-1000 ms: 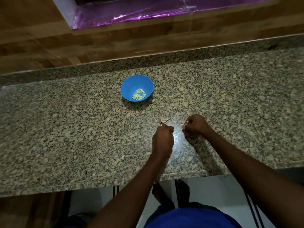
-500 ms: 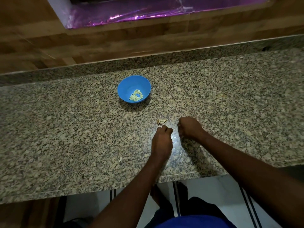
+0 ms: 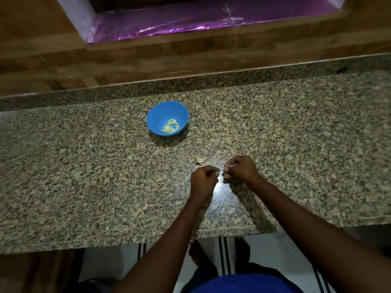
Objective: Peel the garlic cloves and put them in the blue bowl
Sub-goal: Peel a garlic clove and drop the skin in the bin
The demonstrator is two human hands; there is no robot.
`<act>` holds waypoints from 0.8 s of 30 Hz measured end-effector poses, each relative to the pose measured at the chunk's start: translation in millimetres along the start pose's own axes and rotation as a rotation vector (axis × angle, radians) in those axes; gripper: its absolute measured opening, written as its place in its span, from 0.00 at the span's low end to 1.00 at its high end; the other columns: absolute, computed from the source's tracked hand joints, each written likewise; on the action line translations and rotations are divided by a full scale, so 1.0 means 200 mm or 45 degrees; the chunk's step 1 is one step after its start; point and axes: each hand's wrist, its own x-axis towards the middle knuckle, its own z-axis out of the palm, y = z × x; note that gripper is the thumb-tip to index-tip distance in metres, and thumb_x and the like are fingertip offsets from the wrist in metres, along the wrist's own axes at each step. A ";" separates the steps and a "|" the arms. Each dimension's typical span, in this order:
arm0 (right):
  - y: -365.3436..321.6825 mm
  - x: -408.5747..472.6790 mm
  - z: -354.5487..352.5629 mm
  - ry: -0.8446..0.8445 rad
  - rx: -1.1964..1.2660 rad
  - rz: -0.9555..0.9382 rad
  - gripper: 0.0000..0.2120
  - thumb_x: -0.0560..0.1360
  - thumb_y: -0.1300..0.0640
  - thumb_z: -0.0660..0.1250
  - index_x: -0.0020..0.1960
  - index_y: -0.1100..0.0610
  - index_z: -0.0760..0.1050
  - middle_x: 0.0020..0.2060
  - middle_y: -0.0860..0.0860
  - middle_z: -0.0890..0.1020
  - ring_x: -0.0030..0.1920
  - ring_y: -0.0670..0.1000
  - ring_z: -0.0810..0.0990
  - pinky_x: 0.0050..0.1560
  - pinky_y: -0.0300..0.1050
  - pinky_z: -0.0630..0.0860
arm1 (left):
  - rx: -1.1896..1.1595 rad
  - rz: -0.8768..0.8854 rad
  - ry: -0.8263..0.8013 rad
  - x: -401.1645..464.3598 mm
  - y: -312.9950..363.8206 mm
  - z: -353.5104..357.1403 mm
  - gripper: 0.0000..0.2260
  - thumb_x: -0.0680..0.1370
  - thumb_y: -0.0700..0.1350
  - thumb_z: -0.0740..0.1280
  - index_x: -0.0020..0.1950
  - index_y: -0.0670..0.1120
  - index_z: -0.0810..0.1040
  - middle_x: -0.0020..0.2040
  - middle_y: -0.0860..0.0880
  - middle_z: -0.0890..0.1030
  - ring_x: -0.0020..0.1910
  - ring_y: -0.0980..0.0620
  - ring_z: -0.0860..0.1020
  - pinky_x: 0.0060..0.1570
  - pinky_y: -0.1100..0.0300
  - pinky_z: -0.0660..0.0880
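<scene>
Head view, looking down on a speckled granite worktop (image 3: 84, 166).

Blue bowl (image 3: 167, 118): upright, toward the back of the worktop, left of centre. It holds a small heap of pale peeled garlic cloves (image 3: 170, 128) lying against its near-right inner side.

Left hand (image 3: 203, 181): over the worktop near its front edge, fingers curled in toward the palm. Grip clenched; whether anything sits inside it cannot be told, since the back of the hand faces the camera.

Right hand (image 3: 241, 169): just beside the left, knuckles almost meeting it, fingers curled. A thin pale sliver shows at the fingertips (image 3: 226, 170), so the grip appears to pinch something small; too small to say whether it is a garlic clove or a piece of skin.

Loose garlic skin (image 3: 201, 160): a small dry yellowish scrap on the worktop, just beyond the left hand, between the hands and the bowl, well apart from the bowl.

Surroundings: a wooden wall panel (image 3: 190, 56) runs behind the worktop, with a purple reflective sheet (image 3: 190, 22) in an opening above it. Below the front edge, bare feet (image 3: 198, 254) on a light floor and blue clothing (image 3: 243, 284).
</scene>
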 end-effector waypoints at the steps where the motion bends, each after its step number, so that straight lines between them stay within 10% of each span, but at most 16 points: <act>1: 0.00 -0.02 -0.02 -0.005 0.171 0.057 0.03 0.72 0.73 0.72 0.43 0.69 0.79 0.37 0.69 0.83 0.38 0.64 0.85 0.42 0.67 0.82 | -0.212 -0.105 -0.047 0.00 0.04 0.01 0.06 0.78 0.35 0.69 0.51 0.36 0.84 0.38 0.42 0.82 0.34 0.49 0.78 0.35 0.62 0.75; 7: 0.05 -0.07 -0.11 -0.025 0.109 -0.166 0.09 0.71 0.61 0.79 0.43 0.64 0.81 0.31 0.60 0.84 0.30 0.57 0.85 0.29 0.47 0.80 | -0.535 -0.286 -0.041 0.04 0.13 0.08 0.04 0.75 0.35 0.73 0.48 0.36 0.84 0.40 0.34 0.83 0.34 0.46 0.80 0.36 0.55 0.78; 12: 0.08 -0.04 -0.16 -0.033 0.098 -0.177 0.06 0.70 0.66 0.77 0.38 0.62 0.81 0.29 0.61 0.83 0.29 0.58 0.83 0.33 0.54 0.82 | -0.484 -0.241 -0.092 0.07 0.14 0.11 0.04 0.74 0.35 0.74 0.47 0.37 0.86 0.39 0.40 0.85 0.33 0.52 0.81 0.35 0.62 0.79; 20: 0.03 -0.03 -0.22 -0.110 0.121 -0.144 0.07 0.71 0.69 0.73 0.37 0.69 0.76 0.28 0.61 0.79 0.27 0.54 0.77 0.31 0.44 0.76 | -0.596 -0.367 -0.256 0.09 0.14 0.11 0.02 0.73 0.41 0.75 0.40 0.44 0.86 0.35 0.40 0.83 0.31 0.46 0.80 0.37 0.44 0.82; 24: 0.00 -0.02 -0.23 -0.247 0.417 0.097 0.07 0.73 0.71 0.67 0.38 0.63 0.75 0.31 0.59 0.81 0.28 0.52 0.77 0.27 0.40 0.75 | -0.736 -0.404 -0.325 0.09 0.13 0.10 0.03 0.75 0.41 0.73 0.42 0.44 0.87 0.37 0.42 0.83 0.34 0.50 0.80 0.34 0.58 0.80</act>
